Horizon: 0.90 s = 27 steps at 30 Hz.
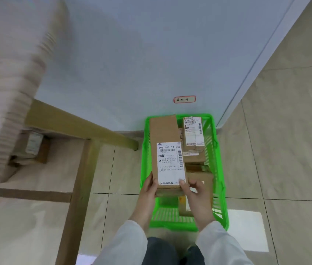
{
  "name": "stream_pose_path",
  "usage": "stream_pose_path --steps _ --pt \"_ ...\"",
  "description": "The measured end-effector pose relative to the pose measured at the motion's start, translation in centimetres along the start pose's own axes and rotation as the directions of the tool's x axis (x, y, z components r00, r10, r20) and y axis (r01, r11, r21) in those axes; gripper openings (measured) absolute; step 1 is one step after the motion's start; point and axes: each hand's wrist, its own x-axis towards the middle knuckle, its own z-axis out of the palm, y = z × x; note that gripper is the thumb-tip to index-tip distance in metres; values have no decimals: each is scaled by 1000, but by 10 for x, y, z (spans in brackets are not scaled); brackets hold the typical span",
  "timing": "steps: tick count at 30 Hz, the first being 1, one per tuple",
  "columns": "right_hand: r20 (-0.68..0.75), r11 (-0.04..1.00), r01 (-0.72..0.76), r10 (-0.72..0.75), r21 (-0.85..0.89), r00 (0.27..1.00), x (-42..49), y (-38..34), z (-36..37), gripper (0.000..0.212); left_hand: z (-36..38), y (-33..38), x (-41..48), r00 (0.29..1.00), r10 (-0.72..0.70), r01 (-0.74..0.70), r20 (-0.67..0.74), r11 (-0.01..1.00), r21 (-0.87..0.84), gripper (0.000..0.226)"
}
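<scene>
Over green basket (218, 178), your left hand (147, 190) and right hand (196, 192) clasp long box (165, 134); keep level; clear parcels (192, 134).

Head camera looks steeply down, close above the green basket (218, 180)

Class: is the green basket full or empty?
Partly full: cardboard parcels lie inside the green basket, yet its slatted bottom shows bare at the near end.

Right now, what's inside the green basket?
The left hand and right hand grip a long box over the green basket; beside it lie a smaller labelled box and brown boxes. Anything beneath the long box is covered.
</scene>
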Motion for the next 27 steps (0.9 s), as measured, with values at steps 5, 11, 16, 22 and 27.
stream_pose_path --steps 5,11,16,22,27 --pt "25 999 -11 12 -40 1000 44 38 17 14 -9 -41 50 999 -4 3 -43 1000 -13 41" --pt "12 997 -12 12 -70 1000 83 74 36 18 -16 -66 98 1000 19 -18 -14 999 40 34" --pt "-15 992 -13 12 -123 1000 112 88 51 18 -17 -77 136 998 53 -48 -44 995 92 28" --pt "-120 967 -26 -5 -252 993 133 95 73 31 -17 -81 172 996 38 -26 -81 989 149 29" --pt "-151 954 -54 9 -294 989 141 98 85 29 -13 -88 181 991 60 -31 -116 972 234 39"
